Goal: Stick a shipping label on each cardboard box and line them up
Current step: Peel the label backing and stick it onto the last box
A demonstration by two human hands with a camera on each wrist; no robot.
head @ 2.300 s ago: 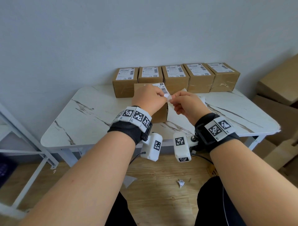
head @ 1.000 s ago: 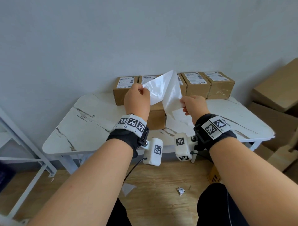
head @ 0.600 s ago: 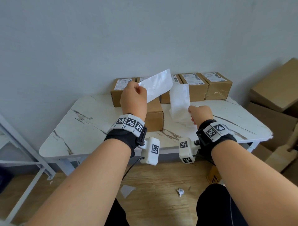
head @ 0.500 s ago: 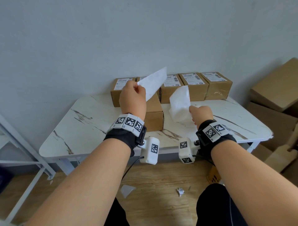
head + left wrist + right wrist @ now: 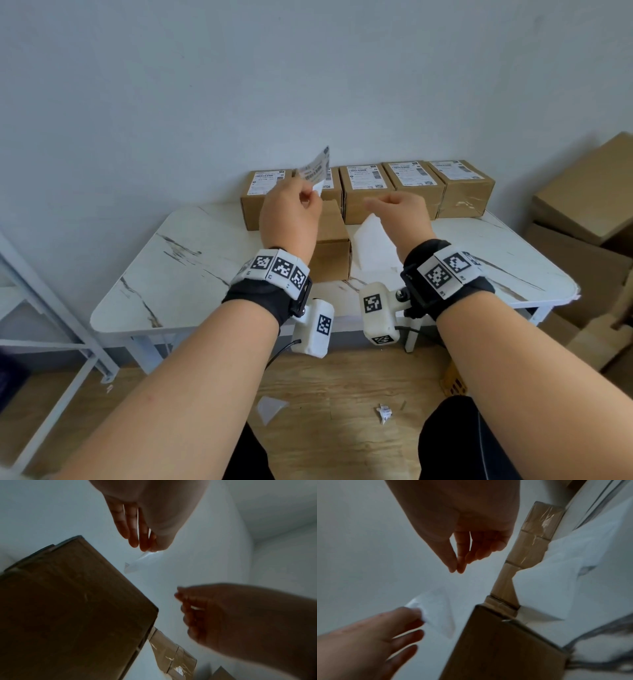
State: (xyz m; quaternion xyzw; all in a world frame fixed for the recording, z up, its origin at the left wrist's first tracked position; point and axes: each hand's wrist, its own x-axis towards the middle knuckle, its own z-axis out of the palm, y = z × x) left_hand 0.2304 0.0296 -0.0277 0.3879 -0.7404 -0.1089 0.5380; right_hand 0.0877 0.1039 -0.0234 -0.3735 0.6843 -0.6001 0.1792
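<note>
My left hand [image 5: 310,197] is raised above the table and pinches a white printed shipping label [image 5: 315,168] by its lower edge; the same label [image 5: 137,563] hangs from its fingers in the left wrist view. Just below stands a plain brown cardboard box [image 5: 330,246] with no label on top. My right hand [image 5: 371,202] hovers to the right of that box, holding nothing, thumb and forefinger tips touching [image 5: 457,568]. The peeled white backing sheet [image 5: 373,243] lies on the table beside the box. Several labelled boxes [image 5: 368,198] stand in a row along the wall.
The white marble-look table [image 5: 191,260] has bare surface left and right of the box. Large flat cardboard boxes [image 5: 582,205] lean at the right. A grey metal rack [image 5: 51,308] stands at the left. Paper scraps [image 5: 383,413] lie on the wooden floor.
Both hands peeled the label off its backing. The right hand has let go of the backing, which now lies on the table. The left hand turned the label printed side up.
</note>
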